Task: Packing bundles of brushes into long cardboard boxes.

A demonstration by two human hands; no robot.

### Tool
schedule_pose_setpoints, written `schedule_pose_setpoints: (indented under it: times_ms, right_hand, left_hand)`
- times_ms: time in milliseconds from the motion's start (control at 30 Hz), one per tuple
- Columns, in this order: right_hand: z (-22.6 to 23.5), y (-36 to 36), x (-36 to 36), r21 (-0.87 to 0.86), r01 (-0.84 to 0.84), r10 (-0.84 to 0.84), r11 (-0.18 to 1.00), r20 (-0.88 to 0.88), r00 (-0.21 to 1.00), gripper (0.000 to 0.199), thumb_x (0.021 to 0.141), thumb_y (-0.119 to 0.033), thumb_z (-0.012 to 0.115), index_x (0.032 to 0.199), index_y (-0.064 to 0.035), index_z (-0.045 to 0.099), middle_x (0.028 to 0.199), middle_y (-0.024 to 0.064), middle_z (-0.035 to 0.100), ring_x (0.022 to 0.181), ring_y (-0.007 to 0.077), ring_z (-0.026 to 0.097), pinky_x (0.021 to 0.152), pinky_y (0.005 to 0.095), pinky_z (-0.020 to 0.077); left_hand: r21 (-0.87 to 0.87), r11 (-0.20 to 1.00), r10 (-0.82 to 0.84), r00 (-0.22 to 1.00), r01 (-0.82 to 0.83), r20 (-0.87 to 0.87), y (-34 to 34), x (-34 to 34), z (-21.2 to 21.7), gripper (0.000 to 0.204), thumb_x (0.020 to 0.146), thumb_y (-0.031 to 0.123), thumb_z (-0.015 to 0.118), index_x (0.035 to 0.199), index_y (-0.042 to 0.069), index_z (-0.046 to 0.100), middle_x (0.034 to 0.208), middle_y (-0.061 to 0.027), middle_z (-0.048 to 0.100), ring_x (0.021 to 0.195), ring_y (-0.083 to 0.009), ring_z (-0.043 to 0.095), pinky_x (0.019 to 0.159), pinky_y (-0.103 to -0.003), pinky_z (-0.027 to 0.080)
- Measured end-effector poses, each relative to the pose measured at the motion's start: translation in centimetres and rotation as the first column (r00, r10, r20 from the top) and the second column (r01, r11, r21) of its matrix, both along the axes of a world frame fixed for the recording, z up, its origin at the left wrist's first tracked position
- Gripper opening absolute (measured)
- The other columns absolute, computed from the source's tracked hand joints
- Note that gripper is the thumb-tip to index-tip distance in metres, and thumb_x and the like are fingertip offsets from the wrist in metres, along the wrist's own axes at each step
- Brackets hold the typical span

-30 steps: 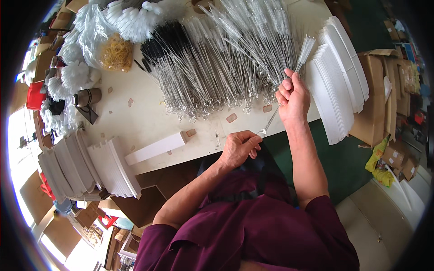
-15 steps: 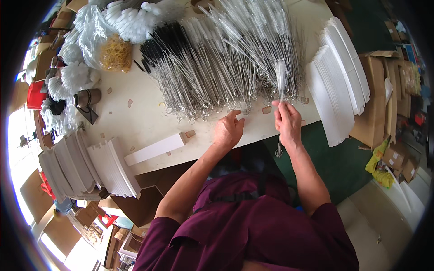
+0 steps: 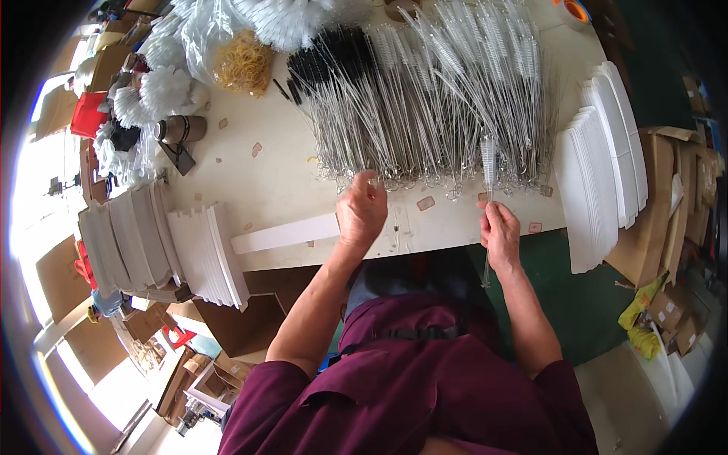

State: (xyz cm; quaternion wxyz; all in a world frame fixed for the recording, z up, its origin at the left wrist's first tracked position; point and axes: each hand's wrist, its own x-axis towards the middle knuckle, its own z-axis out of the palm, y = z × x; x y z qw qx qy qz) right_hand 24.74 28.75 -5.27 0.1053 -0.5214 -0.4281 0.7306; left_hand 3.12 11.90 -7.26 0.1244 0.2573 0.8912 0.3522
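My right hand [image 3: 502,236] is closed around the thin wire stems of one or more brushes [image 3: 489,161] with clear white bristles. Their bristle ends point away from me, and the stems run down past the table's front edge. At the near ends of the black-bristled brushes [image 3: 331,57], my left hand [image 3: 362,214] has its fingers curled together by the wire loops. Whether a stem is between those fingertips is hidden. White-bristled brushes [image 3: 485,49] lie beside the black ones in a wide pile, loops toward me.
A narrow white box [image 3: 284,233] lies beside my left wrist. Stacked white cartons [image 3: 201,254] stand at the left and more white card pieces [image 3: 588,189] at the right. Farther back are a bag of yellow rubber bands [image 3: 243,62], a metal flask [image 3: 182,129] and bundled white plastic pieces [image 3: 280,19].
My left hand has moved left to the loops of the black brushes, its fingers drawing together. The right hand still holds its wire brushes. The whole view has shifted a little.
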Motion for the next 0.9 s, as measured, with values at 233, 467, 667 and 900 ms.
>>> schedule_pose_setpoints:
  times_ms: [233, 467, 667, 900]
  right_hand:
    - [-0.7, -1.2, -1.3, 0.032, -0.048, 0.048, 0.998, -0.003, 0.999, 0.028, 0.107, -0.03, 0.055, 0.11, -0.0046, 0.067, 0.069, -0.0065, 0.048, 0.052, 0.0009, 0.033, 0.043, 0.0198, 0.025]
    - [-0.6, -1.5, -1.3, 0.04, -0.054, 0.054, 0.998, 0.014, 0.998, 0.028, 0.107, -0.029, 0.055, 0.108, -0.0039, 0.067, 0.069, -0.0062, 0.048, 0.051, 0.0009, 0.033, 0.043, 0.0197, 0.025]
    - [-0.4, -2.1, -2.7, 0.036, -0.076, 0.078, 0.996, -0.041, 0.996, 0.029, 0.106, -0.029, 0.056, 0.105, -0.0036, 0.068, 0.07, -0.0051, 0.05, 0.053, 0.0015, 0.038, 0.044, 0.0197, 0.0302]
    - [1.1, -2.1, -7.8, -0.115, -0.153, 0.123, 0.981, -0.235, 0.964, 0.031, 0.107, -0.026, 0.052, 0.1, 0.0005, 0.065, 0.077, 0.0028, 0.061, 0.055, 0.0091, 0.052, 0.046, 0.0256, 0.0431]
  left_hand:
    - [-0.148, 0.988, -0.054, 0.996, 0.043, -0.073, 1.5, -0.3, -0.1, 0.026, 0.088, 0.023, 0.074, 0.106, 0.006, 0.067, 0.069, -0.013, 0.068, 0.067, -0.0336, 0.07, 0.064, -0.045, 0.054]
    - [-0.079, 0.996, 0.041, 0.993, -0.032, 0.108, 1.9, -1.3, -1.7, 0.019, 0.083, 0.019, 0.072, 0.088, 0.001, 0.072, 0.071, -0.0144, 0.07, 0.067, -0.0293, 0.071, 0.066, -0.04, 0.055]
    - [-0.154, 0.988, 0.022, 0.959, 0.022, 0.281, 2.1, -2.7, -1.4, 0.02, 0.08, 0.018, 0.071, 0.084, -0.002, 0.072, 0.07, -0.0145, 0.07, 0.064, -0.0249, 0.07, 0.064, -0.036, 0.055]
    - [0.042, 0.999, 0.005, 0.987, -0.012, 0.163, 1.3, -2.2, 4.1, 0.015, 0.081, 0.014, 0.069, 0.08, -0.001, 0.067, 0.077, -0.0164, 0.069, 0.079, -0.0312, 0.071, 0.069, -0.042, 0.056]
